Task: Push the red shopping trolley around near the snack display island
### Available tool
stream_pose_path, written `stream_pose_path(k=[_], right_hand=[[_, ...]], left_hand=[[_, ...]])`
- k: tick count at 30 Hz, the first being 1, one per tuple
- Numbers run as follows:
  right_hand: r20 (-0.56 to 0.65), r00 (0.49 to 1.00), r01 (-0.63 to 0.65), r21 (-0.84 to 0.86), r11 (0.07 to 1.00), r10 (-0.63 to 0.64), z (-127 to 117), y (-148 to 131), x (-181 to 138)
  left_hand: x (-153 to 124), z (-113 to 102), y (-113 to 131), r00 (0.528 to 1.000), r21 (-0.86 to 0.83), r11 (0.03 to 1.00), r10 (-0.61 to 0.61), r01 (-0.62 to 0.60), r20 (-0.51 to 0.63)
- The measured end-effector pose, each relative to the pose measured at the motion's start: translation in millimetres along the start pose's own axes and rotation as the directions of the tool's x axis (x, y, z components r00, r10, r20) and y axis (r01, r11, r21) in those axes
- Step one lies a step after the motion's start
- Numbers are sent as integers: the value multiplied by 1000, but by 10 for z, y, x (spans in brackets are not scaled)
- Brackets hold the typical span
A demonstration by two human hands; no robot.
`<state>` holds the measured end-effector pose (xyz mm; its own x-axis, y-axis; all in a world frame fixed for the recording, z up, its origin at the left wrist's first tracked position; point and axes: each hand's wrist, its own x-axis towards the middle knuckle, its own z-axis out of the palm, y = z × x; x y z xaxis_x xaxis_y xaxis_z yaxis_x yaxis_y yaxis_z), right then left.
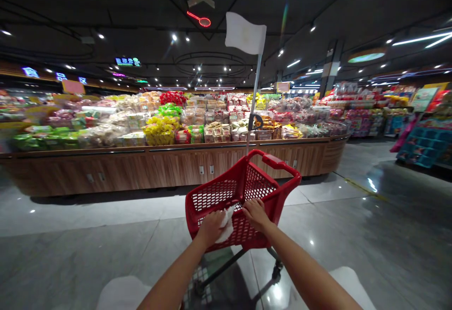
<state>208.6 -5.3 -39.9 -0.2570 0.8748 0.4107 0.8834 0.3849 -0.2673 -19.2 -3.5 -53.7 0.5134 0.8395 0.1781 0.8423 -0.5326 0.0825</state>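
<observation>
A red plastic shopping cart (247,183) stands on the floor in front of me, seemingly with nothing in its basket. My left hand (211,227) rests on its near rim and clutches a crumpled white paper or cloth (227,223). My right hand (256,213) grips the same near rim, a little to the right. A thin pole with a white flag (245,33) rises from the cart's far side.
A long wooden display counter (169,164) piled with packaged snacks runs across the view behind the cart. More shelves (367,112) and blue crates (425,145) stand at the right. Glossy grey floor tiles (88,234) surround the cart.
</observation>
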Motion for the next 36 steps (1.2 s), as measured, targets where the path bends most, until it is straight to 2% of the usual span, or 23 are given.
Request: stream_pose_path(k=[4,7,9,11,12,15,17,19,21,23,26,29,33,36], right_hand=[[20,1000,-22,51,998,21,-100,264,59],[92,993,-72,23,997,69,-181,387,129],[143,983,-113,-48,992,119,-200,344,159],[188,972,-125,-94,988,141,-146,165,151],[213,969,-112,-87,990,128,-86,37,130],[282,959,27,31,999,-34,172,-363,11],[210,978,-21,71,997,6,319,-508,-89],[138,988,-82,123,989,65,380,-492,-179],[121,989,-107,178,978,86,350,-339,-249],[134,987,-116,204,972,89,261,-117,-300],[127,985,-139,182,973,117,86,202,-346],[151,979,-154,114,981,137,-55,352,-371],[220,965,-146,-6,989,144,-15,157,-471],[151,985,-71,-89,994,84,168,-106,-605]], left_hand=[[-543,53,-556,997,-61,996,60,-63,-46],[-743,120,-750,980,-70,981,175,-182,-95],[-715,187,-702,967,-46,972,224,-231,-123],[-598,267,-522,970,-11,980,193,-197,-145],[-527,309,-400,974,3,986,162,-164,-158],[-350,414,-41,975,12,994,106,-106,-197],[-287,446,96,971,-9,988,148,-152,-188],[-250,427,106,963,-36,970,233,-239,-133],[-210,352,-1,957,-50,957,283,-286,-57],[-150,234,-176,965,-36,964,263,-262,4],[-28,66,-400,976,4,977,212,-212,38],[87,11,-404,970,10,971,240,-241,35],[157,80,-168,982,0,982,188,-188,-4],[167,116,-56,992,9,992,129,-129,-3]])
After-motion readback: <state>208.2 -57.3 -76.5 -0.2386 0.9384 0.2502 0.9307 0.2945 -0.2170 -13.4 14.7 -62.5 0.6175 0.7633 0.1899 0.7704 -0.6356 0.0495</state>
